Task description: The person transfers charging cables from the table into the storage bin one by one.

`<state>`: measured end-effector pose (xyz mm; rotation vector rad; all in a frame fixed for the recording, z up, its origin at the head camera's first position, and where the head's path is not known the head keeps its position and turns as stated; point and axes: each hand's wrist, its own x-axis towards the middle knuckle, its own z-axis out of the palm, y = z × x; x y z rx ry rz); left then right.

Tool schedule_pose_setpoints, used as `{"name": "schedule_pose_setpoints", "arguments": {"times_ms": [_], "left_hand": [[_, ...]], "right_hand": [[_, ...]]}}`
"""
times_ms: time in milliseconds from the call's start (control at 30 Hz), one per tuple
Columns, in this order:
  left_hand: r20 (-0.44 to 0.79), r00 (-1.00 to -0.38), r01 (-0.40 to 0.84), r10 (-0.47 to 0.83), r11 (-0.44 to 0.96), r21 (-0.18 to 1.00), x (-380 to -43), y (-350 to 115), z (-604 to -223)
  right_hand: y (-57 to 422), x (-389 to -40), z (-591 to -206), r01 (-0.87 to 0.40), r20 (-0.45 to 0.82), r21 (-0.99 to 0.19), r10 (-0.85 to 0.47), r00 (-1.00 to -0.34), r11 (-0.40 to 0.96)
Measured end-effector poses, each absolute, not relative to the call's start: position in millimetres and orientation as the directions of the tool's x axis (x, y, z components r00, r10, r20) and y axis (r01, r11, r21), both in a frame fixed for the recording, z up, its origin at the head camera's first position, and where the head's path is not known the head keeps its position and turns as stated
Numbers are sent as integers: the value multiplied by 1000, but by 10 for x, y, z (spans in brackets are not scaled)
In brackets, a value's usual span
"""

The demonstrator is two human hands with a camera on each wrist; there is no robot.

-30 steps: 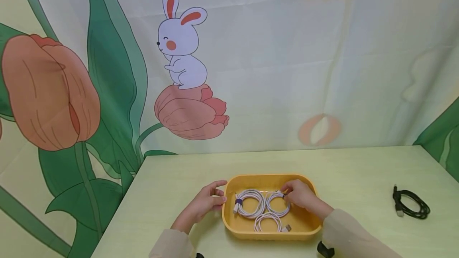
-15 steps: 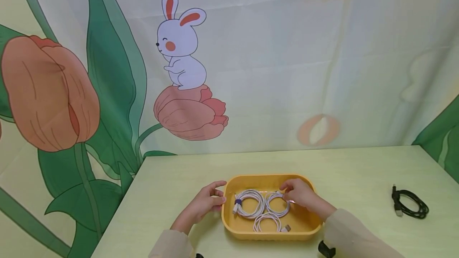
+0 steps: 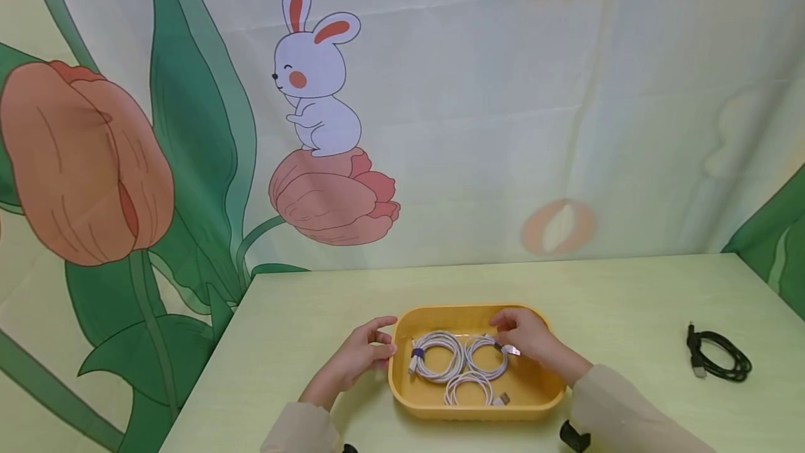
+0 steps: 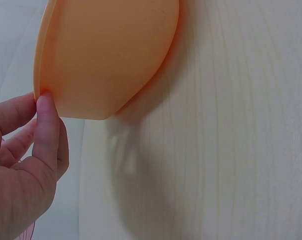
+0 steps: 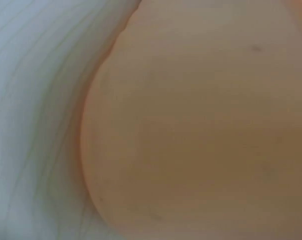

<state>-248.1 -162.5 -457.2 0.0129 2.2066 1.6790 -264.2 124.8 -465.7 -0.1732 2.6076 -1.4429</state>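
Note:
A yellow plastic tray (image 3: pixel 478 414) sits on the table with three coiled white cables inside. The large coil (image 3: pixel 440 373) has a purple tie and lies on the left. Right of it, a smaller coil (image 3: pixel 487 373) has a dark tie and a metal plug. A third coil (image 3: pixel 454 391) lies in front, its USB plug pointing right. My left hand (image 3: pixel 361 355) holds the tray's left end, thumb and fingers at the rim (image 4: pixel 38 55). Over the tray's back right, my right hand (image 3: pixel 527 335) has loosely bent fingers just above the smaller coil, apparently holding nothing.
A black coiled cable (image 3: pixel 723 362) lies on the pale wooden table (image 3: pixel 635 313) at the right. Behind the table hangs a printed cloth (image 3: pixel 478 124) with a rabbit and tulips. The right wrist view shows mostly the tray's outer wall (image 5: pixel 205 140).
My right hand has shifted slightly back and up from the smaller coil, uncovering its dark tie and metal plug. My left hand has stayed at the tray's left end.

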Motion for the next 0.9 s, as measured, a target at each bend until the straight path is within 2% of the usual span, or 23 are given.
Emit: {"name": "schedule_pose_setpoints", "arguments": {"times_ms": [900], "left_hand": [[-270,-934,-203,234,273,940,-2492,-1633,-4589]], "right_hand": [[1241,-2666,-4547,-42,-33,-901,-164,-986,432]]}}
